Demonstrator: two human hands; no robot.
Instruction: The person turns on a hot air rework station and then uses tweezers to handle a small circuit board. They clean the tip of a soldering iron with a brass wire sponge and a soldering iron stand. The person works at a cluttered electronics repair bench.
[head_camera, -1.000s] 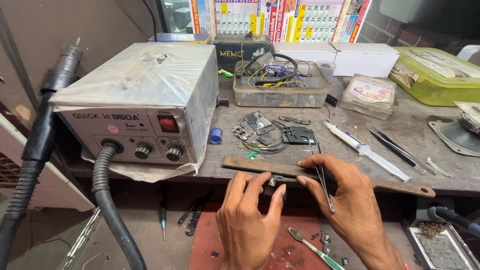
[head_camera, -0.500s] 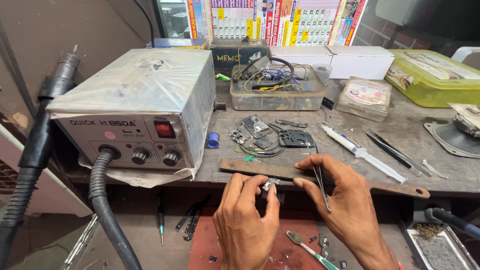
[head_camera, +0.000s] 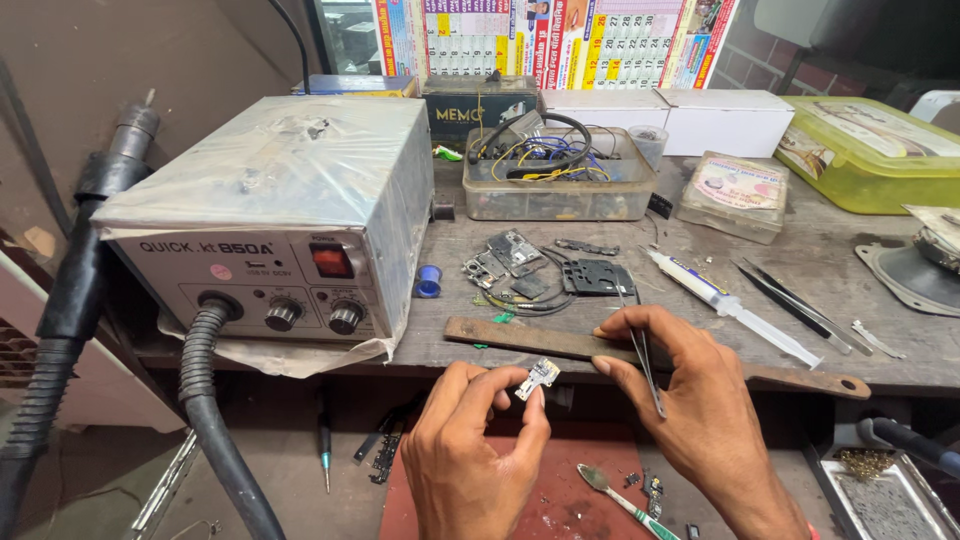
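Fingers of our left hand (head_camera: 470, 450) pinch a small metal circuit part (head_camera: 538, 376) at low centre, just in front of the bench edge. Our right hand (head_camera: 700, 400), at 3 o'clock from the part, grips tweezers (head_camera: 645, 355) between thumb and closed fingers, tips pointing down. We note a rusty flat bar (head_camera: 520, 338) at 12 o'clock from the part and a hot-air station (head_camera: 290, 215) at 10 o'clock.
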